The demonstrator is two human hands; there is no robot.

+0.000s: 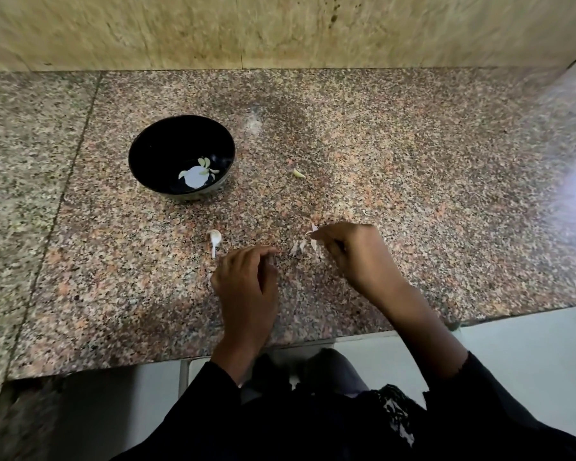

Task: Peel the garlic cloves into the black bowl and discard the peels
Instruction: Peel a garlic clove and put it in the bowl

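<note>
The black bowl (153, 141) stands at the back left of the granite counter with several peeled garlic cloves (204, 163) on its bottom. One loose garlic clove (299, 173) lies to the right of the bowl. Thin pale garlic peels (298, 246) are scattered on the counter between my hands. My right hand (350, 254) pinches some of these peels at its fingertips. My left hand (246, 287) rests on the counter just left of the peels, fingers loosely curled, with nothing seen in it.
A small white spoon-shaped piece (215, 242) lies just beyond my left hand. A tiled wall (280, 28) closes the back of the counter (413, 161). The counter's front edge runs right below my wrists, with pale floor (529, 344) beyond it.
</note>
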